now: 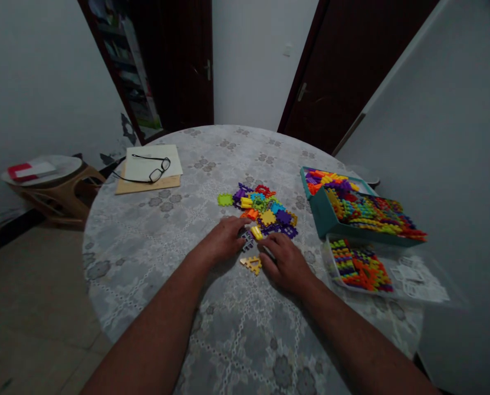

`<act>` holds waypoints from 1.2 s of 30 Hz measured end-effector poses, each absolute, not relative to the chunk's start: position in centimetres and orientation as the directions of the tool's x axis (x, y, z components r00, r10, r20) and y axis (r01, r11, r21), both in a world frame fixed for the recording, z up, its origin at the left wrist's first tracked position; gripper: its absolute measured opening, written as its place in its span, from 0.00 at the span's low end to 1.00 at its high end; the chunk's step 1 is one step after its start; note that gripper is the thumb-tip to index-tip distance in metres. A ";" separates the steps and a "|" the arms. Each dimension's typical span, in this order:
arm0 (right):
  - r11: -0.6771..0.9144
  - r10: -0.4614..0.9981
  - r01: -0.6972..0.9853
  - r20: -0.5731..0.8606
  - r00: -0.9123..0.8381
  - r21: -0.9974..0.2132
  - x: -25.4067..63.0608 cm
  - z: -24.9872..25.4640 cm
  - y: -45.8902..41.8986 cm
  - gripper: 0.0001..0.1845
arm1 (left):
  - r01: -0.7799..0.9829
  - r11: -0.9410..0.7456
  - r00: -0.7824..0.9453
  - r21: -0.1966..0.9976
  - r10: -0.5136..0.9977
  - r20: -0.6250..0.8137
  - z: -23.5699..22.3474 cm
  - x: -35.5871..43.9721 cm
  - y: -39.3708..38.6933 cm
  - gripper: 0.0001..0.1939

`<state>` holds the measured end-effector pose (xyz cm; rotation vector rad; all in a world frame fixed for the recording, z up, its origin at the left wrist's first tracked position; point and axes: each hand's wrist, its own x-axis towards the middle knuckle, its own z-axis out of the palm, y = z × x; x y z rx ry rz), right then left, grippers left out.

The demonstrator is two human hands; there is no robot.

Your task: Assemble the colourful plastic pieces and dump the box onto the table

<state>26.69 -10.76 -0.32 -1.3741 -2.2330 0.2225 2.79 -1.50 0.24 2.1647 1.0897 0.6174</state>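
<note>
Dark doors [352, 60] stand beyond the patterned grey tablecloth [154, 241], on which the half-curled left hand [227, 237] and right hand [286, 260] flank a yellow piece [256, 233], any hold impossible to tell.

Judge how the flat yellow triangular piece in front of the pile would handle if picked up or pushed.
The yellow triangular piece looks like thin moulded plastic with a cutout, so it is probably light and fairly stiff. Lying flat on the tablecloth, it would likely slide rather than roll. Its toothed edge might catch on the pile if pushed into it.
</note>
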 end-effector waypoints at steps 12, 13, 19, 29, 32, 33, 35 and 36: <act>0.483 0.855 0.817 0.371 -0.362 -0.314 26.6 -0.8 -10.6 0.20 | 0.584 -0.497 0.603 0.642 0.795 0.067 0.8 2.7 -1.9 0.26; 0.478 0.856 0.821 0.374 -0.357 -0.311 26.5 -0.8 -10.6 0.19 | 0.587 -0.504 0.610 0.633 0.790 0.063 0.9 2.7 -1.9 0.26; 0.448 0.868 0.849 0.362 -0.339 -0.281 26.1 -0.8 -10.4 0.16 | 0.619 -0.494 0.604 0.611 0.796 0.031 1.3 2.8 -1.8 0.29; 0.419 0.883 0.851 0.358 -0.302 -0.317 25.9 -1.1 -9.9 0.14 | 0.643 -0.417 0.586 0.643 0.808 -0.062 1.9 2.8 -2.0 0.28; 0.393 0.890 0.855 0.375 -0.261 -0.339 25.7 -1.2 -10.0 0.13 | 0.621 -0.391 0.570 0.679 0.821 -0.049 1.8 2.6 -1.9 0.32; 0.388 0.892 0.857 0.371 -0.257 -0.340 25.6 -1.2 -10.1 0.10 | 0.616 -0.386 0.569 0.686 0.821 -0.050 1.8 2.6 -1.9 0.30; 0.396 0.893 0.857 0.354 -0.277 -0.330 25.4 -1.1 -10.3 0.05 | 0.612 -0.385 0.574 0.690 0.818 -0.052 1.8 2.7 -1.8 0.24; 0.405 0.892 0.855 0.345 -0.292 -0.324 25.2 -1.1 -10.4 0.06 | 0.612 -0.387 0.574 0.689 0.817 -0.051 1.9 2.7 -1.8 0.22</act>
